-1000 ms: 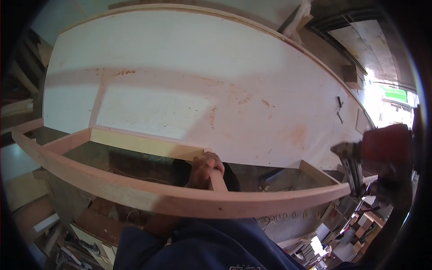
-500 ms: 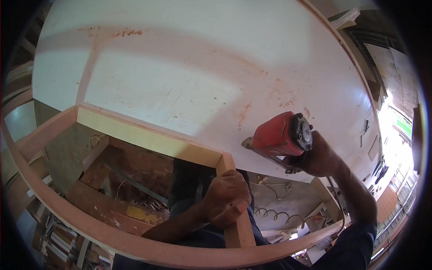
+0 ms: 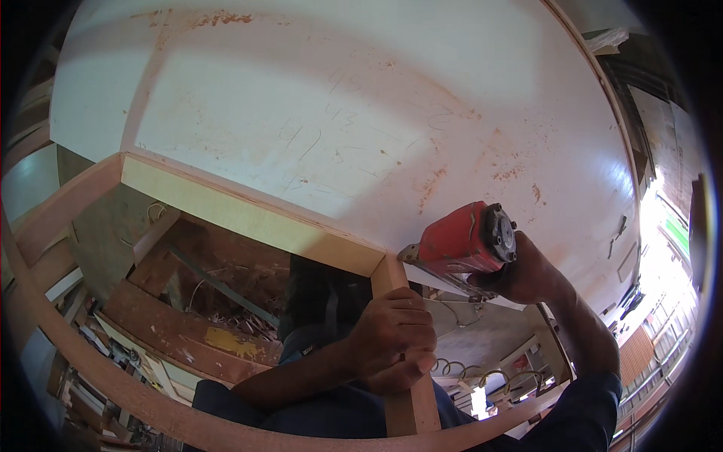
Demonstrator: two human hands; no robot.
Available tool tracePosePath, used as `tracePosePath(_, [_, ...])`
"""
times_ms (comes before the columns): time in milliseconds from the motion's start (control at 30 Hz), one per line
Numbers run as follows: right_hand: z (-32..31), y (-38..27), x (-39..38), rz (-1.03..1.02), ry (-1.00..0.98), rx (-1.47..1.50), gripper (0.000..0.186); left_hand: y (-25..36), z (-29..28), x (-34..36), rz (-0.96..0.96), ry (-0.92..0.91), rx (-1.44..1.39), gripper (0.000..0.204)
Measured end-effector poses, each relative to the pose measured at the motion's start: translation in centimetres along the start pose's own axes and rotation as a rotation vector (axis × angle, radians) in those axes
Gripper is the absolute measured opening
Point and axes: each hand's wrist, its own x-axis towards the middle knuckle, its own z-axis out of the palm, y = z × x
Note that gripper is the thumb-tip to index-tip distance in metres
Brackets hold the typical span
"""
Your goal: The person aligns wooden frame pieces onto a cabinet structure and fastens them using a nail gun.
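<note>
My left hand (image 3: 399,343) is closed around a short wooden crosspiece (image 3: 410,410) of a curved wooden frame (image 3: 226,433). In my right hand (image 3: 527,275) is a red nail gun (image 3: 461,239) with a black, round end cap. Its nose points left and touches or nearly touches the top of the crosspiece, close to the corner with the long pale rail (image 3: 248,205). That rail lies along the near edge of the white tabletop (image 3: 316,105). My right fingers around the grip are partly hidden behind the gun.
A coiled air hose (image 3: 489,377) hangs below, right of the crosspiece. Under the frame lie a brown board with a yellow patch (image 3: 232,341) and wood scraps. Small metal tools (image 3: 617,235) rest at the tabletop's right side. Reddish dust and pencil marks cover the white surface.
The nail gun has come closer to the crosspiece, its nose now at the corner by the rail. My left hand keeps its grip on the crosspiece. The view has shifted slightly.
</note>
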Motion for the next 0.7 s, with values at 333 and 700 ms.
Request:
tracePosePath(333, [-0.7, -0.3, 1.2, 0.011, -0.136, -0.133, 0.034, -0.1, 0.0, 0.0, -0.012, -0.013, 0.000, 0.040])
tracePosePath(700, [-0.8, 0.2, 1.4, 0.019, -0.169, -0.184, 0.034, -0.1, 0.4, 0.0, 0.008, 0.024, 0.008, 0.041])
